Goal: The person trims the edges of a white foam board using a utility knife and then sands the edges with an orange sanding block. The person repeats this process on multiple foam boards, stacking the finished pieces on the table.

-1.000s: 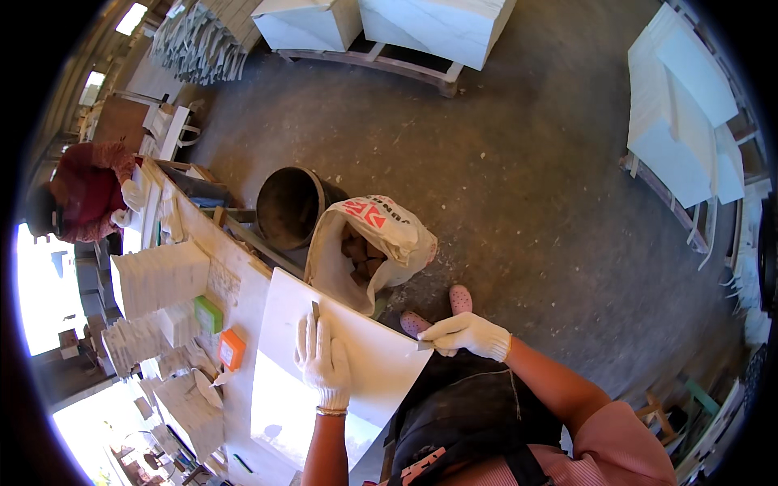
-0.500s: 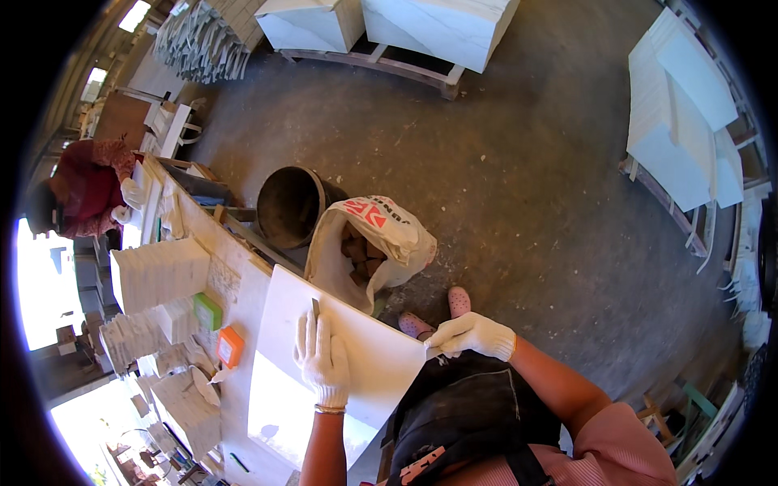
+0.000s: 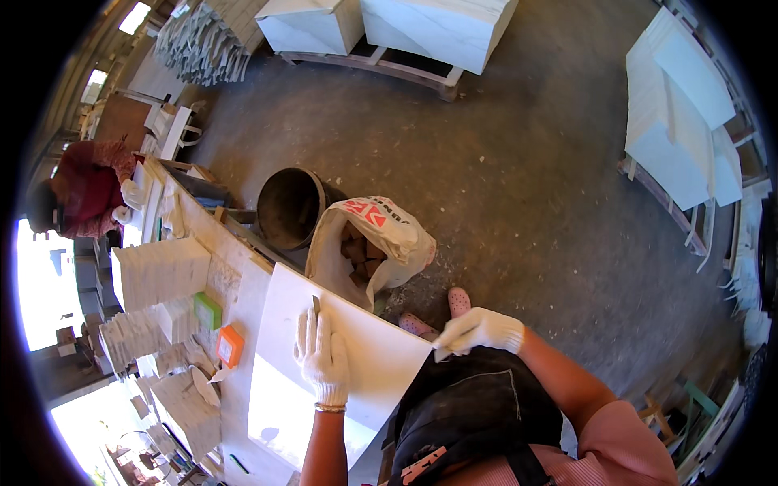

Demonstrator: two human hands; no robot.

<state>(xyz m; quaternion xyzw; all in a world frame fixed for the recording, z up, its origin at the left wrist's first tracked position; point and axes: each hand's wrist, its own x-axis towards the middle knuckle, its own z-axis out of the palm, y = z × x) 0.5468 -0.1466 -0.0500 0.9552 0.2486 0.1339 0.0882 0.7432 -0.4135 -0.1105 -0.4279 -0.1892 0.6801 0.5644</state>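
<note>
A white rectangular slab (image 3: pixel 369 344) lies on the bench, one corner pointing toward my body. My left hand (image 3: pixel 322 356), in a white knit glove, rests flat on it with fingers stretched forward. A small thin dark strip (image 3: pixel 316 304) shows at those fingertips; whether they grip it I cannot tell. My right hand (image 3: pixel 480 331), gloved too, is closed on a small flat grey piece (image 3: pixel 442 353) just off the slab's near right corner. What kind of piece it is cannot be made out.
An open sack of brown chunks (image 3: pixel 365 255) and a black bucket (image 3: pixel 290 207) stand beyond the bench edge. Stacked tiles (image 3: pixel 160 274), a green block (image 3: pixel 207 311) and an orange block (image 3: pixel 230 347) sit left. A co-worker (image 3: pixel 85 186) bends over the bench's far end.
My right hand has moved slightly right and away from the slab's corner, with the grey piece still in its fingers. My left hand stays in place on the slab.
</note>
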